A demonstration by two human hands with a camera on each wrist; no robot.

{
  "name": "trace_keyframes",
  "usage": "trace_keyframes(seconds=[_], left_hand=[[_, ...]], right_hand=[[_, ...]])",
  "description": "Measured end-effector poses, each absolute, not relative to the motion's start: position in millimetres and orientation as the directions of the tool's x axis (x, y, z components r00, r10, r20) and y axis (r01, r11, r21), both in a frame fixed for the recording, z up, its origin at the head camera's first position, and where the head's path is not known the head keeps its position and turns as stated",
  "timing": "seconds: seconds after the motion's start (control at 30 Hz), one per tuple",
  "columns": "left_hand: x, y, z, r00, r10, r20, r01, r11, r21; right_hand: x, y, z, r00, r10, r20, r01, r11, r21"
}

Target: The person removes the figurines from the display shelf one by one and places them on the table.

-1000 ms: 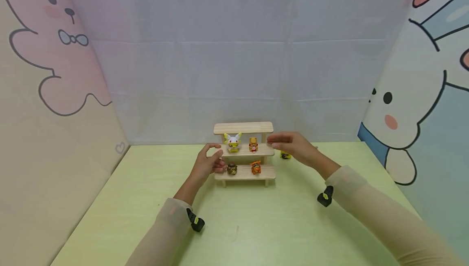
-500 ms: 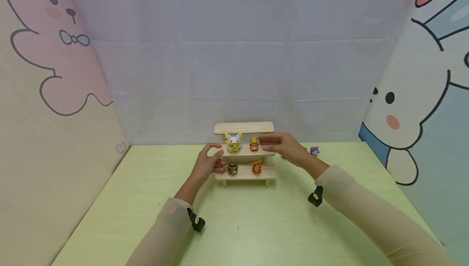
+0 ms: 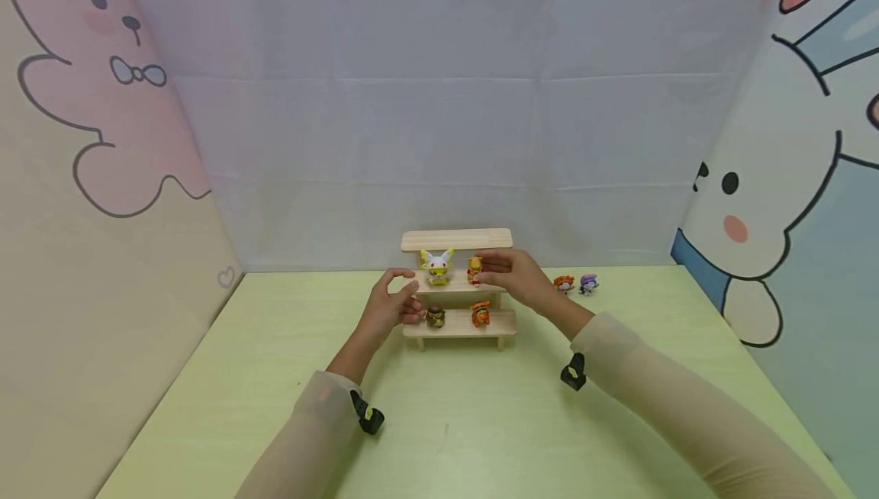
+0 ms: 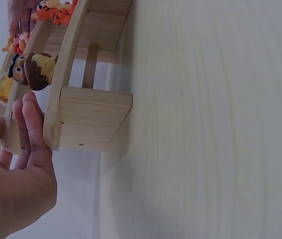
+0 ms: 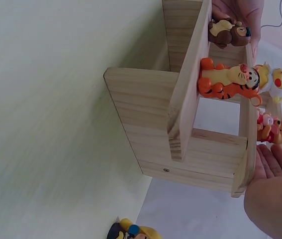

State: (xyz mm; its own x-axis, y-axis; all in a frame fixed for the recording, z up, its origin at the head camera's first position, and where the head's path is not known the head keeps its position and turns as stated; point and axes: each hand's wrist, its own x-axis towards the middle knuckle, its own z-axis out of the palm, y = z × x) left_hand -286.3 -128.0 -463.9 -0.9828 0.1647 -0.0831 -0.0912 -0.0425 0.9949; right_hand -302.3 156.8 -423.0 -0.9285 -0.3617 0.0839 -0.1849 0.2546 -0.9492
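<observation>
A three-tier wooden display shelf stands against the back. My left hand holds its left end; in the left wrist view the fingers reach between the lower and middle tiers. A yellow bear figurine with a small pink figure at its chest stands on the middle tier. My right hand is right at that bear, its fairly straight fingers and thumb to either side of it. Left of the bear stands a yellow figurine with white ears. An owl figurine and a striped tiger figurine occupy the lower tier.
On the table behind my right wrist are an orange-topped figurine and a purple-topped figurine. A yellow and black figurine lies just right of the shelf. A pale cloth hangs behind; printed panels flank the table.
My right hand has moved left along the shelf's middle tier to the bear, uncovering the two figurines behind its wrist. The left hand stays at the shelf's end.
</observation>
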Motion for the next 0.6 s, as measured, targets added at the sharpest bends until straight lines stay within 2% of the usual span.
trace_keyframes(seconds=[0.3,0.6], left_hand=[[-285.4,-125.0,-465.3,-0.988,0.128,-0.085,-0.091,-0.048,0.995],[-282.9,-116.0,-473.0,-0.998,0.057,-0.006,-0.007,-0.019,1.000]], right_hand=[[-296.9,148.1,-424.3,-0.948,-0.290,0.127,-0.218,0.310,-0.925],[-294.3,142.1,-426.3,-0.958,-0.234,0.167,-0.245,0.359,-0.901]])
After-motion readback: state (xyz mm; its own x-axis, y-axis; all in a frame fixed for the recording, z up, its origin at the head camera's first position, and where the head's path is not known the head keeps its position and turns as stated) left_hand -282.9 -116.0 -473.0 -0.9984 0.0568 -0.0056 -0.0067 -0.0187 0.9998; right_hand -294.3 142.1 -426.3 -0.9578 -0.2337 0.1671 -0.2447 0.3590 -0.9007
